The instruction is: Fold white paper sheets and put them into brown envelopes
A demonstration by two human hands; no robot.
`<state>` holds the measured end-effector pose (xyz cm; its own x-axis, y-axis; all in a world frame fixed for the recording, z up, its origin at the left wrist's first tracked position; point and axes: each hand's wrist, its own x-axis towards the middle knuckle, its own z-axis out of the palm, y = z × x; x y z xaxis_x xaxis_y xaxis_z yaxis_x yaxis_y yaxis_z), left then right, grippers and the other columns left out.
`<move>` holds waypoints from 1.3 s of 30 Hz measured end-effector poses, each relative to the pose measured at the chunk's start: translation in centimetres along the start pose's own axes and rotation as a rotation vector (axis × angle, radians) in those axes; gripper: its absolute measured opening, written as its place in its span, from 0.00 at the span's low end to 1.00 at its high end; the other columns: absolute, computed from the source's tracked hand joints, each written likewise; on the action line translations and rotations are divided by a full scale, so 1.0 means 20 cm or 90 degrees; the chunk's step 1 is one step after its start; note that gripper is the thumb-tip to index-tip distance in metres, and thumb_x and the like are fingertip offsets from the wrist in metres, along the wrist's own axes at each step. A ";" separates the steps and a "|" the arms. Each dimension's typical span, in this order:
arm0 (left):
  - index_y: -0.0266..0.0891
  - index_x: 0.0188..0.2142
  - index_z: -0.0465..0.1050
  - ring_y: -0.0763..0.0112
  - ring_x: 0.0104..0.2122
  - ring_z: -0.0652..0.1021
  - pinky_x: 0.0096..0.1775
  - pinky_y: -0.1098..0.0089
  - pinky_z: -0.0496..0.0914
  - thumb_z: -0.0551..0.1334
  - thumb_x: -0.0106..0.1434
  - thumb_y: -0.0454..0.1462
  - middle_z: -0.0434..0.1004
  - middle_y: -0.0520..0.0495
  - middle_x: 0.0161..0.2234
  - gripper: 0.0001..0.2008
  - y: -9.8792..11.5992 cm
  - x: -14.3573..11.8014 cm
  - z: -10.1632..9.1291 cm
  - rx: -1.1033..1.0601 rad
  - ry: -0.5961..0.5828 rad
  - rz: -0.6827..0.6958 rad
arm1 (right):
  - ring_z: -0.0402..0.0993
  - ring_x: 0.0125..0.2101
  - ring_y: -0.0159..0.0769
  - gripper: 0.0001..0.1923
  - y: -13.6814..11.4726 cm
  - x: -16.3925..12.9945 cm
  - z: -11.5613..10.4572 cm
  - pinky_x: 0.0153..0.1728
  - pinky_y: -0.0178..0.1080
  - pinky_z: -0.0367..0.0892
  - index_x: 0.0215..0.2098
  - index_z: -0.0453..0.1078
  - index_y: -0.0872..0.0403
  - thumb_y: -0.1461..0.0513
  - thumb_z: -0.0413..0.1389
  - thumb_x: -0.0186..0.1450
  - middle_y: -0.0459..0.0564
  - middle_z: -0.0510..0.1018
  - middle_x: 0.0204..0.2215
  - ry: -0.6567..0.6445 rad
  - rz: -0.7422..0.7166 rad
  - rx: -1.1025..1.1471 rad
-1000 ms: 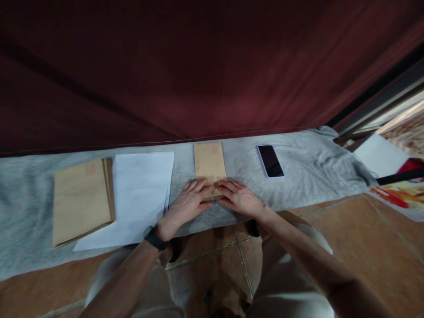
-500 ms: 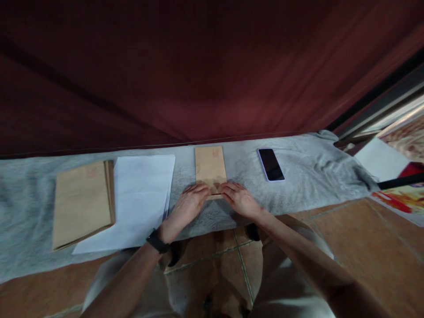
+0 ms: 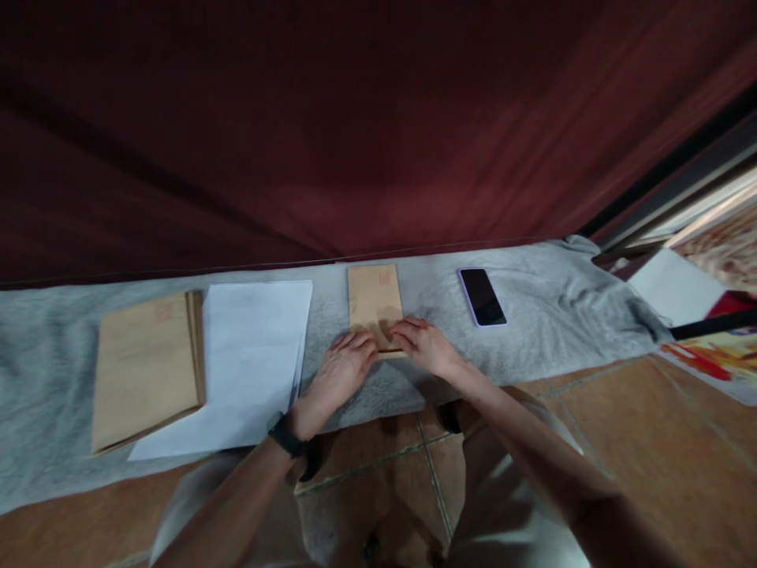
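Observation:
A brown paper envelope (image 3: pixel 374 296) lies flat on the grey cloth in front of me, with a small reddish mark near its far right corner. My left hand (image 3: pixel 344 364) is closed on its near left corner, fingers together and pressed down. On the near right side my right hand (image 3: pixel 424 345) is closed too, its fingertips bent in over the paper just above the near edge. A folded strip shows along that edge between the hands. The thumbs are mostly hidden.
To the left, a stack of brown envelopes (image 3: pixel 147 367) partly overlaps white paper sheets (image 3: pixel 254 355). A phone (image 3: pixel 482 297) lies right of the hands on the grey cloth (image 3: pixel 556 308). Dark red fabric (image 3: pixel 355 142) rises behind. Tiled floor (image 3: pixel 644 434) shows below.
My right hand has shifted slightly up and inward over the envelope, away from its near edge. My left hand stays at the near left corner.

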<state>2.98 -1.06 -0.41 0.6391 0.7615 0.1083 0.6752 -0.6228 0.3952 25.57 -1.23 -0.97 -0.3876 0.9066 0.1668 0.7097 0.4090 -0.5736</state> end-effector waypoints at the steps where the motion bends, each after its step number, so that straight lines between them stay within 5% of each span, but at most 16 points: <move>1: 0.40 0.37 0.76 0.59 0.46 0.76 0.52 0.57 0.70 0.60 0.70 0.35 0.78 0.44 0.44 0.06 -0.01 0.00 0.00 -0.003 0.000 0.001 | 0.76 0.46 0.39 0.11 -0.01 0.01 0.01 0.51 0.43 0.69 0.45 0.76 0.53 0.63 0.51 0.75 0.52 0.80 0.44 0.002 -0.005 -0.010; 11: 0.42 0.40 0.76 0.62 0.45 0.78 0.50 0.60 0.73 0.60 0.67 0.31 0.80 0.47 0.41 0.07 -0.13 0.04 -0.03 -0.110 0.004 -0.011 | 0.72 0.53 0.44 0.13 -0.06 -0.04 0.10 0.56 0.49 0.69 0.53 0.72 0.54 0.58 0.53 0.75 0.56 0.76 0.53 -0.026 -0.098 -0.147; 15: 0.41 0.47 0.77 0.61 0.52 0.78 0.56 0.58 0.73 0.57 0.71 0.37 0.79 0.42 0.52 0.11 -0.20 0.09 -0.01 -0.143 0.090 -0.022 | 0.73 0.53 0.40 0.09 -0.03 -0.03 0.06 0.57 0.45 0.69 0.49 0.74 0.52 0.61 0.54 0.74 0.53 0.75 0.52 -0.047 -0.110 -0.120; 20: 0.38 0.64 0.66 0.61 0.68 0.65 0.67 0.56 0.61 0.49 0.75 0.43 0.65 0.39 0.68 0.24 -0.35 0.40 0.01 -0.045 0.123 -0.016 | 0.72 0.55 0.39 0.06 -0.01 -0.03 0.07 0.58 0.44 0.68 0.42 0.75 0.53 0.64 0.55 0.73 0.54 0.74 0.53 -0.047 -0.115 -0.105; 24: 0.34 0.70 0.58 0.60 0.71 0.57 0.70 0.55 0.52 0.46 0.76 0.46 0.58 0.39 0.71 0.29 -0.47 0.72 0.01 0.070 0.012 0.024 | 0.72 0.55 0.40 0.06 0.00 -0.03 0.07 0.57 0.44 0.69 0.44 0.74 0.54 0.65 0.55 0.72 0.56 0.75 0.52 -0.039 -0.128 -0.098; 27: 0.36 0.72 0.53 0.61 0.72 0.54 0.71 0.55 0.48 0.44 0.76 0.48 0.54 0.42 0.73 0.31 -0.51 0.82 0.03 0.120 -0.067 0.030 | 0.72 0.54 0.40 0.06 0.00 -0.03 0.06 0.56 0.43 0.69 0.45 0.73 0.54 0.65 0.55 0.72 0.55 0.75 0.52 -0.040 -0.138 -0.089; 33: 0.43 0.74 0.48 0.65 0.74 0.47 0.72 0.57 0.42 0.42 0.77 0.48 0.49 0.48 0.74 0.30 -0.51 0.73 0.07 0.147 -0.097 0.112 | 0.71 0.53 0.40 0.05 0.00 -0.03 0.05 0.57 0.43 0.68 0.44 0.73 0.54 0.64 0.55 0.73 0.55 0.74 0.52 -0.055 -0.137 -0.079; 39: 0.48 0.72 0.53 0.69 0.74 0.46 0.72 0.59 0.39 0.42 0.77 0.46 0.48 0.53 0.75 0.27 -0.37 0.57 0.08 0.111 -0.168 0.183 | 0.71 0.52 0.40 0.06 0.00 -0.02 0.04 0.55 0.43 0.68 0.42 0.73 0.55 0.65 0.53 0.73 0.56 0.75 0.49 -0.059 -0.143 -0.073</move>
<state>5.76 11.96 -3.52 0.8671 0.4951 -0.0544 0.4940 -0.8410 0.2206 25.23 -1.73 -1.77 -0.5917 0.7804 0.2021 0.6599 0.6129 -0.4346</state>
